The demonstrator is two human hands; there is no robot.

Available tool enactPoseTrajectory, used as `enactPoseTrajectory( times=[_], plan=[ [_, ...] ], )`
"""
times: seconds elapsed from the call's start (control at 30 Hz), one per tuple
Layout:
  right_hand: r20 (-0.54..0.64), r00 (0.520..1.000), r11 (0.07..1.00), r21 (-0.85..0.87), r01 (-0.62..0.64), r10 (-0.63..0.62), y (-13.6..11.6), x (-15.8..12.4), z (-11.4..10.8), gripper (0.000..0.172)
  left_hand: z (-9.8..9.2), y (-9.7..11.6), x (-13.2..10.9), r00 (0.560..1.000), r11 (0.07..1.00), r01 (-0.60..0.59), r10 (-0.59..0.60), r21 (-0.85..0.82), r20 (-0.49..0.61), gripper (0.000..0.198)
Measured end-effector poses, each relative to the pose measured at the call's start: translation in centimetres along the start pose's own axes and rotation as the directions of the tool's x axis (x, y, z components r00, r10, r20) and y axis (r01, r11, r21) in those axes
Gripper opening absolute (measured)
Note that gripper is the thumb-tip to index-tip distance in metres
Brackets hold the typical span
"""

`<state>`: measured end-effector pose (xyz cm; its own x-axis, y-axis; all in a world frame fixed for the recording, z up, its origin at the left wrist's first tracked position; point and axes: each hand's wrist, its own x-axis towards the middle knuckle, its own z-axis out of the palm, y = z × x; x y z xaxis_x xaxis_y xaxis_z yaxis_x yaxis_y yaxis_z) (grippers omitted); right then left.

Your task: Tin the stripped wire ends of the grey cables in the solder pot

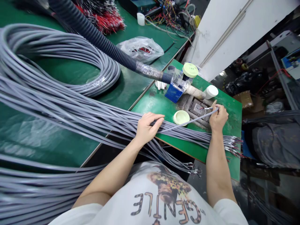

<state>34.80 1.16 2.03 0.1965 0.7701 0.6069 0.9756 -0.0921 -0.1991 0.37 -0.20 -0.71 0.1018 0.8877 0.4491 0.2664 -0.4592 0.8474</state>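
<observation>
A single grey cable [197, 119] slants up over the small green surface [145, 100], its far end bent back so that the stripped wires [205, 108] point over a square metal plate [198, 106] set in a grimy frame. The right hand [218, 117] has that end pinched, fingers closed around it near the bend; a tan stick-like piece [214, 102] shows right by the fingertips, though from here I can't tell whether it is held too. The left hand [148, 126] lies across a thick bundle of grey cables [187, 133], its fingers loosely parted, with nothing caught between thumb and forefinger. That bundle runs under the right forearm to a cluster of white-sleeved ends [232, 145], and some other ends [193, 168] droop past the near edge. Close around the plate I see an open tub of something pale [181, 117], a white container [211, 92], a jar with a light green lid [190, 70] and a blue box [173, 92], with a ribbed dark hose [112, 51] reaching down beside them. Farther left, a big cable coil [103, 84] sits on the larger surface [130, 84]; beyond it lie a clear plastic bag [140, 48], red and black bristly stuff [110, 20] and a tangle of coloured wires [168, 14].
</observation>
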Motion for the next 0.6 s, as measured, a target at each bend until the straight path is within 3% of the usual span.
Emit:
enactPoseTrajectory(
  times=[0.6],
  plan=[
    [0.073, 0.997, 0.999, -0.035, 0.035, -0.033, -0.4, 1.3, 0.8, 0.022, 0.1, 0.0, 0.2, 1.0, 1.0, -0.005, 0.005, 0.028, 0.003, 0.015]
  ],
)
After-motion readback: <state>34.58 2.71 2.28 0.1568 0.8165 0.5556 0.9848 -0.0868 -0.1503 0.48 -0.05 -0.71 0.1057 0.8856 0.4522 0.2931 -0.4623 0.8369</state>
